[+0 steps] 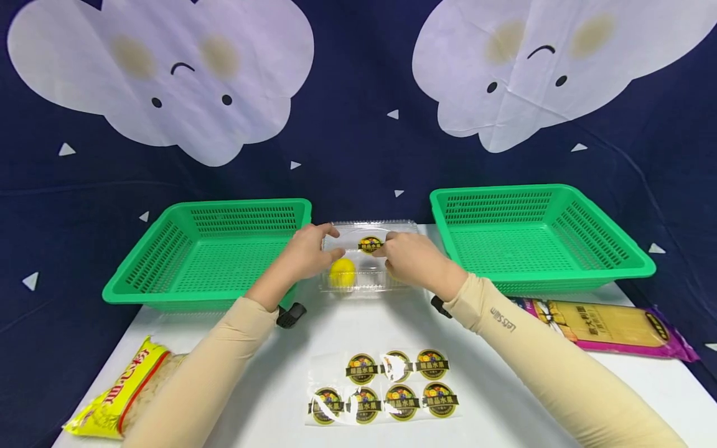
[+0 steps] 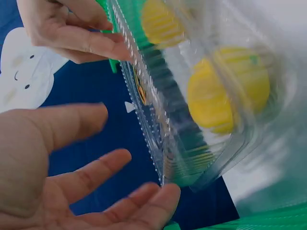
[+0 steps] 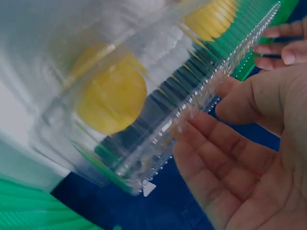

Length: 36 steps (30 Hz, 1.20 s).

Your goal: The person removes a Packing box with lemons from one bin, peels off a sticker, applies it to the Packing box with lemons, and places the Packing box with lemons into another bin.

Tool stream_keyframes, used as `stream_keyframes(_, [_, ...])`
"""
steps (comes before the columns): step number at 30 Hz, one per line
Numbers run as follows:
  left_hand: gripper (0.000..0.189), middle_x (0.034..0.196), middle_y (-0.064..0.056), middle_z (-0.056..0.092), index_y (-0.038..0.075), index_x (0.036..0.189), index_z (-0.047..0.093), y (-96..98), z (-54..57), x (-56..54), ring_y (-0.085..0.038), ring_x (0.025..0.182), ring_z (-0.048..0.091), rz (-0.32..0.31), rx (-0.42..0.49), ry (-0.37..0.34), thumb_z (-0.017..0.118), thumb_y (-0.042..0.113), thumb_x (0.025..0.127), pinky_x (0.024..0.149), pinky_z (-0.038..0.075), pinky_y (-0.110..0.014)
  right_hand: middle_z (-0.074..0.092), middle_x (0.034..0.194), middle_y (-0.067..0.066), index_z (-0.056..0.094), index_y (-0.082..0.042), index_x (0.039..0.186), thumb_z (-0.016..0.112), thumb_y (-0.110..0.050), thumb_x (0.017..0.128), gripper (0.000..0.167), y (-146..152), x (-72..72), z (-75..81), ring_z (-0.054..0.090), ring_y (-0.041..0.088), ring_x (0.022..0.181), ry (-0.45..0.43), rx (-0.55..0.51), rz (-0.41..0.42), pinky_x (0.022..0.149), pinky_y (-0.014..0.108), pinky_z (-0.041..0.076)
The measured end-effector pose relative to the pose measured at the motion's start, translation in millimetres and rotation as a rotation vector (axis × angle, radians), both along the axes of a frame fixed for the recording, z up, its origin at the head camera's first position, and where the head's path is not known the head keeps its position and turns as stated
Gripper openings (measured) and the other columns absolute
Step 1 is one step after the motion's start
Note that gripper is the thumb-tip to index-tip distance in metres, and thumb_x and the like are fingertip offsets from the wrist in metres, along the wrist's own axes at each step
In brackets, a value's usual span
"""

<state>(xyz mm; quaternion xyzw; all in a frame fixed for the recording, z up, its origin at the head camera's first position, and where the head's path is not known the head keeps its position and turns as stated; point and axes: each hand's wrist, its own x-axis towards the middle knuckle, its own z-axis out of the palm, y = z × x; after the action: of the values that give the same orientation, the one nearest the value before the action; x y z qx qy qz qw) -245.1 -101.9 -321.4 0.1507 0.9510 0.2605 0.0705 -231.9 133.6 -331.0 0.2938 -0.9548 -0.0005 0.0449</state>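
Observation:
A clear plastic clamshell box (image 1: pixel 366 279) stands at the back middle of the white table. Inside it lie two round yellow fruits; the left one (image 1: pixel 343 272) shows well, while the right one (image 3: pixel 111 91) is mostly behind my right hand in the head view. On the lid is a round black-and-gold label (image 1: pixel 368 244). My right hand (image 1: pixel 417 258) touches the label's right side with a fingertip. At the box's left edge, my left hand (image 1: pixel 305 252) has its fingers spread and holds nothing.
Green baskets flank the box, one left (image 1: pixel 207 298) and one right (image 1: pixel 566 274). A clear sheet (image 1: pixel 327 367) with several matching labels lies in front. A yellow bag (image 1: pixel 120 392) lies front left, and a purple-edged noodle pack (image 1: pixel 616 323) lies under the right basket's front.

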Motion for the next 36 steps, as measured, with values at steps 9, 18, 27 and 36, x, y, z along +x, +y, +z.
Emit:
stream_keyframes(9, [0.065,0.159,-0.024,0.053,0.006,0.166,0.034,5.0,-0.5,12.1,-0.042,0.15,0.048,-0.047,-0.004,-0.102,0.059,0.033,0.111,0.118,0.047,-0.06,0.074,0.128,0.013,0.067,-0.017,0.148,0.065,-0.011,0.098,0.051,33.7,17.7,11.1,0.065,0.022,0.087,-0.151,-0.192,-0.022,0.065,0.035,0.053])
stream_keyframes(18, [0.061,0.163,-0.028,0.045,0.003,0.161,0.042,5.6,-10.4,26.7,-0.045,0.153,0.043,-0.021,0.003,-0.028,0.063,0.027,0.109,0.123,0.043,-0.061,0.079,0.123,0.007,0.074,-0.013,0.136,0.067,-0.02,0.105,0.032,116.2,54.5,41.0,0.075,0.024,0.109,-0.155,-0.375,-0.118,0.094,0.05,0.063])
stream_keyframes(27, [0.057,0.156,-0.03,0.051,0.001,0.152,0.053,6.6,-15.5,48.2,-0.047,0.145,0.052,0.004,-0.019,0.055,0.07,0.03,0.105,0.118,0.049,-0.062,0.08,0.117,0.006,0.074,-0.017,0.134,0.068,-0.028,0.107,0.029,201.6,84.2,39.4,0.075,0.029,0.102,-0.122,-0.397,-0.327,0.076,0.026,0.057])
stream_keyframes(36, [0.058,0.145,-0.025,0.061,0.002,0.147,0.059,4.4,-28.9,73.4,-0.039,0.124,0.066,0.0,0.034,0.147,0.076,0.033,0.101,0.103,0.059,-0.055,0.081,0.106,0.014,0.074,-0.008,0.129,0.062,-0.04,0.11,0.04,256.8,107.0,19.9,0.06,-0.011,0.078,-0.149,-0.446,-0.564,0.061,0.022,0.047])
